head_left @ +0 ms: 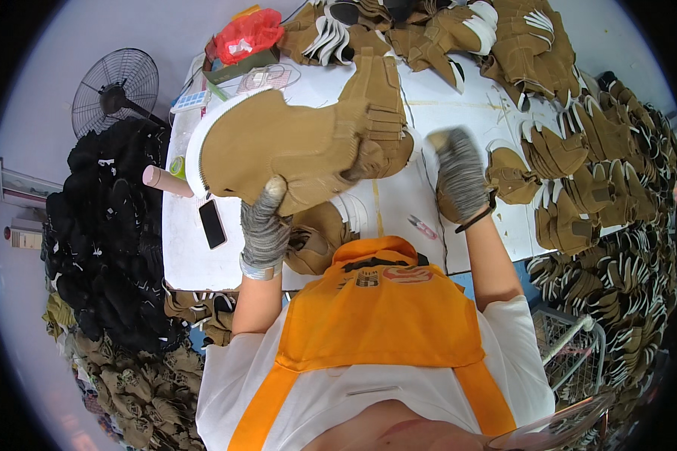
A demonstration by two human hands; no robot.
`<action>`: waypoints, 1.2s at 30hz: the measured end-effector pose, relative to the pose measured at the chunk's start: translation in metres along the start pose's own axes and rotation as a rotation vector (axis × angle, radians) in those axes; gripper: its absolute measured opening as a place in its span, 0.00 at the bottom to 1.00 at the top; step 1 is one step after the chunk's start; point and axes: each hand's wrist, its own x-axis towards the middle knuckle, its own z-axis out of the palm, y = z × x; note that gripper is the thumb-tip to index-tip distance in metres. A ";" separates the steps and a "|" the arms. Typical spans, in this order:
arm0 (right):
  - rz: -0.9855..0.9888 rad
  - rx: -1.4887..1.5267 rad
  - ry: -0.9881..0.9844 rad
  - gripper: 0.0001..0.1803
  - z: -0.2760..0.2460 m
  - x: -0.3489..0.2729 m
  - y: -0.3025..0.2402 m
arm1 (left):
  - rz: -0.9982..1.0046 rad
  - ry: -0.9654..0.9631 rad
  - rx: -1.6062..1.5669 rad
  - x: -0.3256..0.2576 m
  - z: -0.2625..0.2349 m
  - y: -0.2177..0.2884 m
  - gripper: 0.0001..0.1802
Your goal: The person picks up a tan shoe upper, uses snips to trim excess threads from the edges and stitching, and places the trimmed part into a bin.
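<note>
My left hand [263, 234], in a grey knit glove, is closed on the near edge of a brown boot upper [278, 143] with its thumb on top. The upper is raised above the table, slightly blurred, with a white band along its left edge. To the right is my right hand [462, 173], also gloved and smeared by motion, so its fingers are unclear. Brown material shows below that hand, largely hidden by it. Stacked brown uppers [384, 113] lie behind the held one. Another brown upper [312, 237] rests near my left wrist.
The white table [184, 259] carries a phone [212, 224], a pink tumbler [167, 181], small snips [423, 227] and a box with a red bag [248, 36]. Brown uppers pile up at the back and right. A fan [115, 98] and black heaps [109, 233] stand left; a wire cart [575, 349] stands right.
</note>
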 end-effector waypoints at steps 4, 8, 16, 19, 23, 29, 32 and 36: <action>0.175 -0.328 -0.665 0.11 0.080 -0.074 0.050 | 0.011 0.069 -0.063 0.001 -0.003 0.001 0.34; 0.365 -0.385 -0.653 0.13 0.145 -0.123 0.093 | 0.000 0.051 -0.110 0.001 -0.007 0.001 0.34; 0.257 -0.326 -0.724 0.14 0.167 -0.144 0.127 | -0.034 0.102 -0.157 -0.001 -0.003 0.000 0.34; 0.316 0.041 -0.669 0.13 0.161 -0.128 0.125 | -0.006 0.100 -0.129 -0.002 -0.003 0.003 0.34; 0.457 0.882 -0.067 0.17 0.079 -0.068 0.023 | -0.053 0.109 -0.110 -0.005 -0.005 0.001 0.35; 0.111 0.632 -0.084 0.21 -0.017 -0.035 -0.067 | -0.078 0.029 -0.080 -0.008 -0.002 -0.004 0.34; 0.005 0.608 -0.014 0.18 -0.023 -0.033 -0.084 | -0.072 0.027 -0.055 -0.008 0.004 0.000 0.35; -0.097 0.635 0.003 0.14 -0.027 -0.026 -0.099 | -0.043 0.039 0.004 -0.010 0.012 0.002 0.35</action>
